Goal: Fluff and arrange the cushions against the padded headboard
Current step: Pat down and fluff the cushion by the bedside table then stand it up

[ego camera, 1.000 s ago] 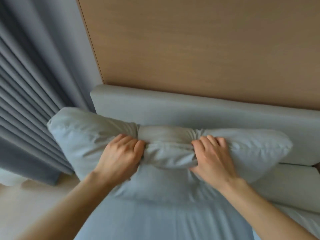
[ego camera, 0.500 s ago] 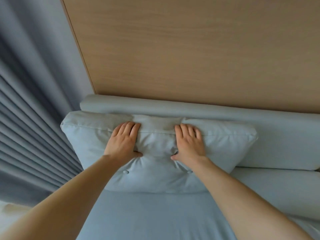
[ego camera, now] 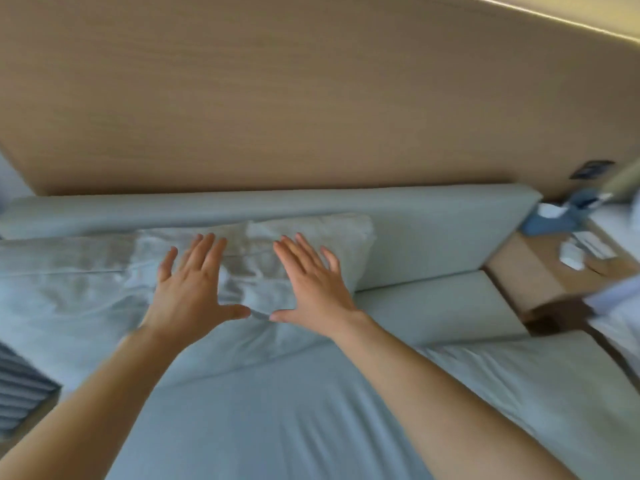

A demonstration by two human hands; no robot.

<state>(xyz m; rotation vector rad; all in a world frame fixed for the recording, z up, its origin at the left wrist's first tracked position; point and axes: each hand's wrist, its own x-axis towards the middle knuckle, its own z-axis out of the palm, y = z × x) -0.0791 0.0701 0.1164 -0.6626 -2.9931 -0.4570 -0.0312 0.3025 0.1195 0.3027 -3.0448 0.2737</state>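
- A pale grey-blue fabric cushion (ego camera: 104, 299), wide and rumpled, leans against the long padded grey headboard (ego camera: 433, 216), its top edge reaching just below the headboard's rounded top.
- The cushion stands on the smooth grey-blue bed sheet (ego camera: 294, 410) and fills the left half of the head of the bed; its right end stops short of the headboard's right end.
- The left hand (ego camera: 192, 289) lies spread wide, fingers splayed and pointing toward the headboard, palm toward the cushion's creased right part; it grips nothing.
- The right hand (ego camera: 311, 285) is likewise flat and open, fingers fanned, over the cushion's right end, holding nothing.
- The two thumbs point at each other, close together yet apart, with a fold of cushion fabric showing between them.
- Motion blur hides whether the palms actually press the fabric or hang just above it.
- Both bare forearms reach in from the bottom edge across the sheet.
- Behind the headboard rises a light wooden wall panel (ego camera: 311, 98).
- To the right, beside the bed, a wooden bedside table (ego camera: 526, 271) carries small blurred white and blue items that cannot be identified.
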